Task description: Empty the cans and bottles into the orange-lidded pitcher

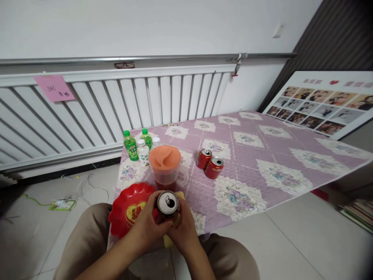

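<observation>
An opened drink can point(168, 203) with its tab up stands upright between my two hands, near the table's front edge. My left hand point(148, 219) wraps round its left side, and my right hand point(184, 221) closes on its right side. Just behind the can is a clear pitcher point(165, 178) with an orange lid point(164, 158) and dark liquid inside. A red scalloped plate point(121, 206) lies to the left, partly behind my left forearm. Something yellow point(168, 241) shows beneath my hands. Two opened red cans point(204, 158) point(214, 168) stand together to the right.
Green-capped bottles point(131, 147) point(146, 139) and white bottles point(143, 152) point(156, 142) stand at the table's back left. A flowered cloth covers the table point(241, 155). Behind it runs a radiator point(145, 101) with a pink note point(54, 88). A photo board point(320, 103) leans at the right.
</observation>
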`<state>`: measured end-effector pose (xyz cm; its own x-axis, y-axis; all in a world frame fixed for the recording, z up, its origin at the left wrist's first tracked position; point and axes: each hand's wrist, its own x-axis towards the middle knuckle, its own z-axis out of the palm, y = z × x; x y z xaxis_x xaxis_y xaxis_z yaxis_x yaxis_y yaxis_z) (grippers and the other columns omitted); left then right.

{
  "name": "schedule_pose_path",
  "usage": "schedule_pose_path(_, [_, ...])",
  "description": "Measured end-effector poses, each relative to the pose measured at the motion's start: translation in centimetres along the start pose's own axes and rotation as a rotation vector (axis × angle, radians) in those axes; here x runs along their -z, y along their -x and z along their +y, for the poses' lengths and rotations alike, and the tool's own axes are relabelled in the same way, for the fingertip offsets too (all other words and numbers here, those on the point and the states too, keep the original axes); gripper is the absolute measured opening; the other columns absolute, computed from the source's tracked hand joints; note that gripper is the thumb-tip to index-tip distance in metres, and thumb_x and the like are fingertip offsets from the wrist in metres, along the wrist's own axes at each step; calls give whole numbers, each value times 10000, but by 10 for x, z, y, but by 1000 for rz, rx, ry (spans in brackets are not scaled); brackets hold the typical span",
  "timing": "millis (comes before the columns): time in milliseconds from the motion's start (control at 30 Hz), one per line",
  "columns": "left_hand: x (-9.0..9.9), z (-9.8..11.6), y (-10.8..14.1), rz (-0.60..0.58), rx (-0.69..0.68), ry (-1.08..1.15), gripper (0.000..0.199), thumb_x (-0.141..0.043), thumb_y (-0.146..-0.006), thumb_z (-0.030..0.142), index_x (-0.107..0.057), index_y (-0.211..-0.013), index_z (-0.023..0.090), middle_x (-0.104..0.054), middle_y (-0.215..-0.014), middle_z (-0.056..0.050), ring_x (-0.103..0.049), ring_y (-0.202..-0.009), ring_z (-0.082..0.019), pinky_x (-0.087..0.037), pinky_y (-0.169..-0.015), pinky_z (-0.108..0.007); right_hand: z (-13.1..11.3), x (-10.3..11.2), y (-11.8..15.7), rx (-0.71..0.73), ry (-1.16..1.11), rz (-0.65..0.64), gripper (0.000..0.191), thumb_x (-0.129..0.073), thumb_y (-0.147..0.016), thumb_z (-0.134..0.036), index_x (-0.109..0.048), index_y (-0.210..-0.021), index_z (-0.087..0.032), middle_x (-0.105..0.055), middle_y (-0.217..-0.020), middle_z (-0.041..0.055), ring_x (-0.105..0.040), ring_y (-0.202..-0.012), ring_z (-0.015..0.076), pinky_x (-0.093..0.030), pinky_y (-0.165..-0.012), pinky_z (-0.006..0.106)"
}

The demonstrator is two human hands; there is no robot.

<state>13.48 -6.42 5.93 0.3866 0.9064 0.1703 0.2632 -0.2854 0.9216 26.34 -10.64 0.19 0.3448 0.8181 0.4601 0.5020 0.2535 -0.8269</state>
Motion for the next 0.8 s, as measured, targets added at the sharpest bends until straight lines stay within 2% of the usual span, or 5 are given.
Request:
schedule_pose_path(167, [-25,5,-18,-159,-25,60,793,-731,-637,82,-447,-1369,193,-586,-1375,-133,-549,-1306,-304,-447,-1132,-461,9,26,-6,-70,-63,33,639,-726,-643,-239,-573,-1263,-211,-683,-1170,119,-665,-1069,303,-549,-910,438])
schedule_pose_path(300, [-45,-3,-23,-228,0,77,992,-790,-645,158,-285,-1498,198,-464,-1491,-165,-449,-1391,-327,-360,-1182,-516,36,47,-8,-167,12,167,675,-757,-659,-322,-540,-1284,-187,-681,-1171,139,-668,-1055,303,-554,-886,439])
schedule_pose_path(433, [-61,-21,-15,-256,26,44,747,-723,-738,199,-418,-1419,203,-555,-1384,-145,-541,-1280,-298,-432,-1107,-491,63,73,-16,-338,182,342,757,-770,-625,-516,-538,-1246,-151,-684,-1124,163,-668,-1002,322,-540,-869,477])
schedule_pose_path(533, [-71,-37,-7,-319,39,20,550,-678,-761,177,-537,-1292,185,-614,-1280,-129,-591,-1182,-269,-467,-1058,-448,75,94,-30,-449,230,411,784,-746,-613,-569,-536,-1235,-140,-695,-1073,155,-681,-915,303,-541,-837,456])
schedule_pose_path(800, [-84,-65,-4,-279,50,17,471,-612,-756,133,-577,-1224,174,-628,-1241,-117,-583,-1181,-252,-430,-1091,-432,109,124,-67,-483,286,501,752,-771,-540,-565,-558,-1138,-163,-700,-1016,124,-662,-862,284,-525,-787,408])
